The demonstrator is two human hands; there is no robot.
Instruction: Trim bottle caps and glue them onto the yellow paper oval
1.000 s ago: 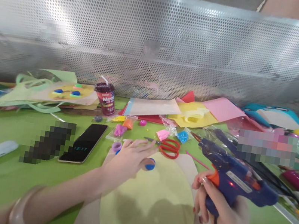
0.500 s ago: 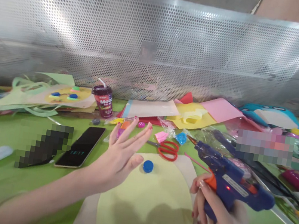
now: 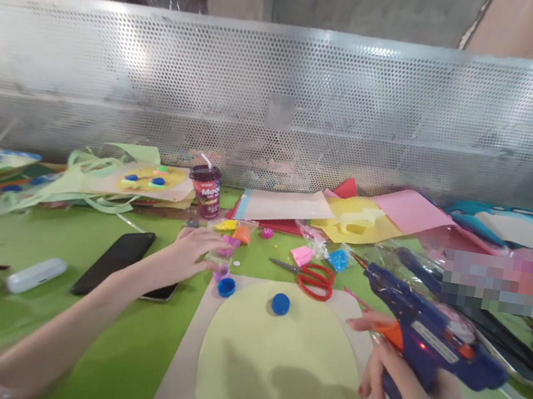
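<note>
My right hand (image 3: 412, 384) grips a blue hot glue gun (image 3: 432, 334) by its handle. Its nozzle points up and left, and a small red light glows on its side. To the left, my left hand (image 3: 197, 253) reaches over the table with thumb and fingers apart, beside a small purple packet (image 3: 229, 245). A pale yellow paper circle (image 3: 280, 370) lies on a light sheet in front of me. One blue bottle cap (image 3: 281, 304) sits near the circle's top. Another blue cap (image 3: 227, 288), hollow side up, lies at its upper left edge.
Red-handled scissors (image 3: 315, 281) lie just beyond the circle. A black phone (image 3: 115, 262) is partly under my left forearm. At the back stand a purple drink cup (image 3: 206, 191) and coloured paper sheets (image 3: 285, 206), before a perforated metal panel (image 3: 362, 107).
My left hand has moved left, from above the circle to the small packets, uncovering the second blue cap. The right hand still holds the glue gun. The camera view has shifted.
</note>
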